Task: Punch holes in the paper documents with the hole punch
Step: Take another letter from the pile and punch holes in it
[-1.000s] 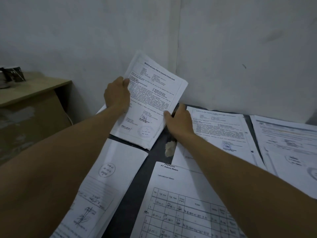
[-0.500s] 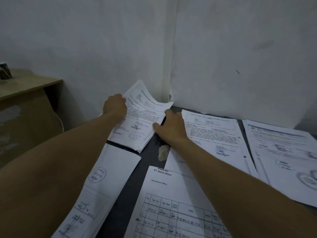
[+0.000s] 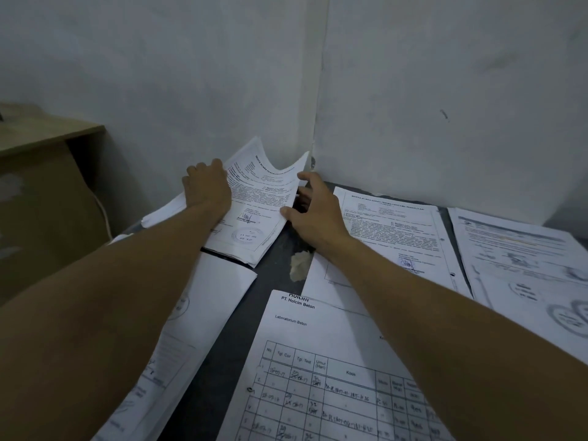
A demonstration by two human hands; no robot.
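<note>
A stack of printed documents (image 3: 257, 202) with a signature and a round stamp lies at the table's far corner, against the wall. Its top edge curls upward. My left hand (image 3: 206, 186) grips the stack's left edge with curled fingers. At the stack's right edge, my right hand (image 3: 315, 211) holds it between the thumb and the fingers. No hole punch is in view.
The dark table (image 3: 241, 313) carries more papers: a punched letter pile (image 3: 391, 230), another pile (image 3: 521, 259) at far right, a lab form (image 3: 318, 361) in front and a sheet (image 3: 206, 300) at left. A wooden desk (image 3: 41, 132) stands at left. White walls meet behind.
Both hands have lowered the stack from upright in the air down onto the table in the corner. It now lies nearly flat with its top bent against the wall.
</note>
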